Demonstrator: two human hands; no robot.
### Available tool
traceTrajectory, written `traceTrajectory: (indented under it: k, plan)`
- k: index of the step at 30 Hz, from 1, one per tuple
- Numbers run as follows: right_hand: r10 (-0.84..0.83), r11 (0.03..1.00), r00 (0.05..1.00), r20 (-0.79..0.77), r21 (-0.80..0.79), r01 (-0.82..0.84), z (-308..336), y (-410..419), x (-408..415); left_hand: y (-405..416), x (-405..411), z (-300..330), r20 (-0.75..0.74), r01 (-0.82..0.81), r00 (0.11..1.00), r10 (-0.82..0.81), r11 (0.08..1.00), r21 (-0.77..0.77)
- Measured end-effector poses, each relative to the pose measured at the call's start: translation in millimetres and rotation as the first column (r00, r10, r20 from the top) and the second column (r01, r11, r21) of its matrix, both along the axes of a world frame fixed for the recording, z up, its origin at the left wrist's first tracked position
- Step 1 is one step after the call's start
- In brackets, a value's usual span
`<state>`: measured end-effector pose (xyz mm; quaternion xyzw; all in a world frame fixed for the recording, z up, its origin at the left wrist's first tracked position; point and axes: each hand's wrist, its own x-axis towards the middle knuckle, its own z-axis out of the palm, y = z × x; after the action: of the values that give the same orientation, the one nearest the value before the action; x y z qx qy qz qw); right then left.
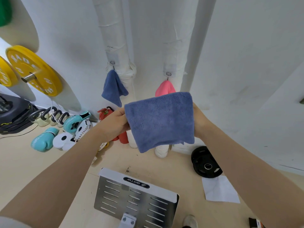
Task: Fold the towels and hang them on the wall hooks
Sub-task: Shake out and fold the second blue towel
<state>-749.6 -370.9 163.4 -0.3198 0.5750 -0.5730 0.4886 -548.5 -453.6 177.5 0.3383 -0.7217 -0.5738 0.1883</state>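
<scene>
I hold a folded blue towel (160,120) up in front of me, between both hands. My left hand (115,123) pinches its left edge, and my right hand (199,120) grips its right edge from behind, mostly hidden by the cloth. On the white wrapped pipes beyond, a second blue towel (113,87) hangs from the left hook (112,62). A pink towel (165,88) hangs from the right hook (168,74), its lower part hidden behind the towel I hold.
Yellow weight plates (32,69) sit on a bar at the left. Teal boxing gloves (44,139), kettlebells (49,116) and red fire extinguishers (105,112) lie along the wall. A black plate (205,162), white paper (220,190) and a metal slotted plate (136,199) are on the floor below.
</scene>
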Motion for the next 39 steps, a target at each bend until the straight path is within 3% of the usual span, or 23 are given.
traceTrajectory:
  k: [4,7,11,12,15,17,19,21,23,25,28,35,37,39]
  plan:
    - [-0.087,0.996,0.972,0.220,0.034,0.081,13,-2,2,0,-1,1,-0.008,0.013,1.000,-0.012,0.997,0.077]
    - [-0.102,0.995,0.967,0.234,0.006,0.104,18,0,-1,-1,-3,-1,0.018,0.007,1.000,-0.008,0.999,0.036]
    - [0.127,0.973,0.988,-0.087,-0.182,-0.141,15,7,-12,-6,-10,9,-0.137,-0.212,0.966,0.218,0.976,0.052]
    - [0.181,0.959,0.979,-0.091,-0.206,-0.196,12,8,-16,-8,-12,12,-0.151,-0.229,0.961,0.232,0.973,0.038]
    - [0.365,0.907,0.923,0.121,-0.269,-0.323,4,10,-30,-13,-16,19,-0.148,-0.207,0.968,0.204,0.978,-0.002]
    - [0.351,0.924,0.921,0.167,-0.220,-0.312,3,7,-35,-14,-18,21,-0.126,-0.167,0.979,0.161,0.985,-0.041]
    - [0.163,0.981,0.986,0.037,-0.115,-0.158,9,4,-33,-16,-19,22,-0.108,-0.154,0.983,0.147,0.987,-0.054]
    - [0.027,0.992,0.962,-0.273,-0.110,-0.060,20,-1,-18,-18,-22,22,-0.056,-0.143,0.989,0.138,0.983,-0.115]
    - [0.151,0.971,0.857,-0.493,-0.088,-0.222,30,-5,5,-18,-28,24,-0.005,-0.110,0.994,0.111,0.982,-0.151]
    - [0.286,0.926,0.737,-0.612,-0.022,-0.377,32,-9,21,-20,-35,26,0.053,-0.091,0.994,0.100,0.982,-0.164]
    - [0.228,0.930,0.665,-0.712,-0.043,-0.365,32,-14,30,-24,-33,31,0.099,-0.074,0.991,0.092,0.982,-0.172]
    - [0.050,0.988,0.901,-0.430,-0.109,-0.107,12,-7,16,-28,-12,4,0.045,-0.131,0.990,0.130,0.991,0.028]
    - [-0.022,0.994,0.951,-0.309,-0.111,-0.013,9,-6,13,-29,-9,-10,-0.102,-0.145,0.981,0.163,0.976,0.165]
    - [-0.077,0.993,0.978,-0.192,-0.100,0.058,8,-7,13,-24,-5,-19,-0.294,-0.046,0.947,0.128,0.961,0.271]
